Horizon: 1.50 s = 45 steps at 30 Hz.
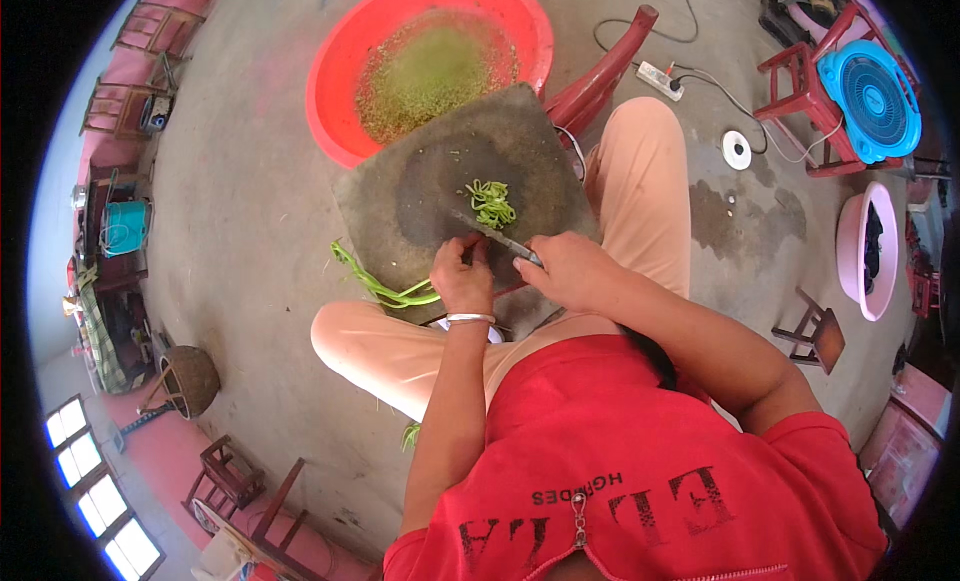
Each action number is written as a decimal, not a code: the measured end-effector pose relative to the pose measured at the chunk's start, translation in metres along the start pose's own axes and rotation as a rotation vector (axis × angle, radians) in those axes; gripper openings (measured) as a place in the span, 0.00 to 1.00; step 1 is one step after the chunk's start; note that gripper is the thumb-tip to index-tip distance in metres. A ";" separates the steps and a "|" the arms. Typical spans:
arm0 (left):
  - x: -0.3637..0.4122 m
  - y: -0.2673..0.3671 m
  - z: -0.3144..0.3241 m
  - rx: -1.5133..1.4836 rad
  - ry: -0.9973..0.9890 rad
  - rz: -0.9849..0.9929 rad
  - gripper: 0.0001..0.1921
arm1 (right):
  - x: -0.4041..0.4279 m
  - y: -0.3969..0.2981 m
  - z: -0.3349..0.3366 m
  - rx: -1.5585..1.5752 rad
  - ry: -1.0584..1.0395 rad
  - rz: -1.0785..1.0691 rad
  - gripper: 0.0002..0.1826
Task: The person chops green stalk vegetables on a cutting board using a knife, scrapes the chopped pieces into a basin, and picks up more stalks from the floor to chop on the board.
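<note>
My right hand (pixel 570 269) grips the handle of a knife (pixel 499 238), whose blade lies low over a dark, worn cutting board (pixel 420 206). On the near edge of the board rests my left hand (pixel 463 277), fingers curled down close to the blade; a silver bangle circles its wrist. Long green stalks (pixel 390 294) reach leftward from beside that hand, and my fingers seem closed on their end, partly hidden. Thin green cut strips (pixel 491 203) form a small heap just beyond the knife.
Beyond the board, a large red basin (pixel 330 93) holds water with many small green bits. A white power strip (pixel 660 81), cables and a blue fan (pixel 874 100) on a red chair are at right. A pink tub (pixel 851 243) and small wooden stool (pixel 829 341) stand lower right.
</note>
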State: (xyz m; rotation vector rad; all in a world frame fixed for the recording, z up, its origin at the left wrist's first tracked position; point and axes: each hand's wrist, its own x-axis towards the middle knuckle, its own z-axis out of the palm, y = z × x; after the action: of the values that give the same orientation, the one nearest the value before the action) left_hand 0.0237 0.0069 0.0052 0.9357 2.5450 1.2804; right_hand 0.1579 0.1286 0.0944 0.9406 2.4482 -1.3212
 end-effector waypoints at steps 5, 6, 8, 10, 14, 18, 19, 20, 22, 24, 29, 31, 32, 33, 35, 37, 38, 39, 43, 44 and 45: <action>-0.001 0.002 -0.002 0.041 0.008 0.031 0.06 | -0.004 -0.010 0.001 -0.070 0.001 0.009 0.21; 0.000 0.001 -0.001 0.063 -0.002 0.057 0.06 | -0.002 -0.011 0.004 -0.071 -0.001 0.011 0.21; 0.001 0.001 -0.002 0.085 -0.011 0.081 0.06 | 0.003 -0.010 0.012 -0.077 0.013 0.067 0.21; 0.000 -0.001 -0.002 0.075 -0.013 0.098 0.05 | 0.004 -0.012 0.016 -0.072 0.027 0.078 0.21; -0.001 0.002 -0.002 0.095 -0.005 0.142 0.05 | 0.007 -0.006 0.016 -0.014 0.059 0.105 0.22; -0.003 -0.002 0.000 0.088 0.049 0.175 0.06 | 0.019 0.000 0.009 -0.058 0.051 0.012 0.21; -0.003 -0.001 0.002 0.094 0.051 0.140 0.06 | 0.023 0.000 0.007 -0.124 0.072 -0.073 0.19; -0.002 0.000 0.004 0.093 0.059 0.142 0.06 | 0.026 -0.002 0.005 -0.191 0.092 -0.157 0.17; 0.000 -0.002 0.005 -0.015 0.055 0.078 0.06 | 0.026 -0.011 0.000 -0.211 0.117 -0.166 0.16; 0.001 -0.004 0.007 -0.027 0.050 0.037 0.05 | 0.024 -0.020 -0.005 -0.232 0.138 -0.166 0.16; 0.000 -0.002 0.007 0.078 0.061 0.075 0.05 | 0.022 -0.022 0.003 -0.333 0.129 -0.201 0.14; -0.001 0.000 0.005 0.111 0.065 0.094 0.05 | 0.020 -0.024 0.007 -0.339 0.126 -0.203 0.14; 0.000 -0.001 0.005 0.110 0.063 0.087 0.05 | 0.020 -0.025 0.009 -0.341 0.128 -0.207 0.14; -0.001 -0.003 0.004 0.100 0.063 0.113 0.04 | 0.022 -0.024 0.012 -0.341 0.121 -0.204 0.14; -0.001 -0.004 0.003 0.092 0.062 0.133 0.04 | 0.027 -0.018 0.022 -0.326 0.166 -0.173 0.14; 0.001 -0.003 0.004 0.106 0.051 0.128 0.03 | 0.030 -0.012 0.027 -0.319 0.169 -0.141 0.14; 0.000 -0.001 0.003 0.106 0.050 0.126 0.03 | 0.030 -0.009 0.027 -0.313 0.178 -0.110 0.14; 0.001 0.000 0.003 0.073 0.048 0.117 0.03 | 0.031 -0.007 0.025 -0.314 0.181 -0.113 0.14; 0.000 0.002 0.002 0.021 0.059 0.108 0.04 | 0.028 -0.009 0.014 -0.255 0.183 -0.133 0.15; 0.001 0.001 0.003 0.021 0.061 0.109 0.04 | 0.026 -0.012 0.011 -0.262 0.167 -0.134 0.15; 0.001 -0.001 0.005 0.042 0.064 0.111 0.04 | 0.023 -0.015 0.009 -0.264 0.166 -0.135 0.15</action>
State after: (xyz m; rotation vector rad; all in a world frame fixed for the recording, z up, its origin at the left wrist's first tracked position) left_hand 0.0240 0.0102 0.0016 1.0756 2.6112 1.3120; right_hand 0.1298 0.1251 0.0894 0.8616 2.7686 -0.9554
